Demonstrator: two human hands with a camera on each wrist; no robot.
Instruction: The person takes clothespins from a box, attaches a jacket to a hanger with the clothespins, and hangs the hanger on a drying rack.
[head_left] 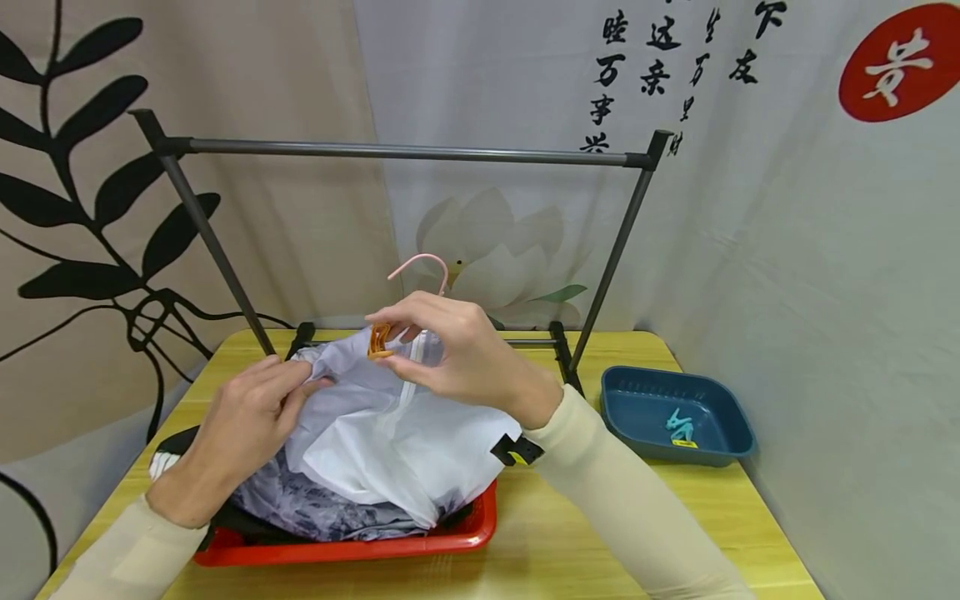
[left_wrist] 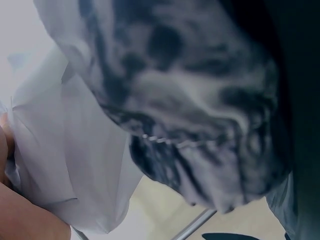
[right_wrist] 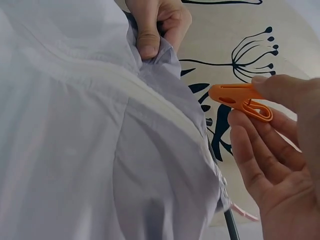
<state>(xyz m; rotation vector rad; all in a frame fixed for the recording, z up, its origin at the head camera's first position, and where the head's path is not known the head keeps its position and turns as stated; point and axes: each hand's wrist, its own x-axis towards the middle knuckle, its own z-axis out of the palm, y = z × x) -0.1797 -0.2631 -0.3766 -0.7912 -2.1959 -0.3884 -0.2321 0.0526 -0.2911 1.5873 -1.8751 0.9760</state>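
Our R hand pinches the orange clip btwn thumb & fingers, just beside the jacket; our L hand has the jacket's edge nipped. Behind: rack; below: red tray; to the R: blue bin w/ teal clips. Pink hook shows, rest of it hidden; patterned cloth blocks most of L wrist view, can't tell if it's jacket

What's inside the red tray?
In the red tray I see grey patterned cloth and black cloth. A white garment covers part of the pile, so anything deeper is hidden.
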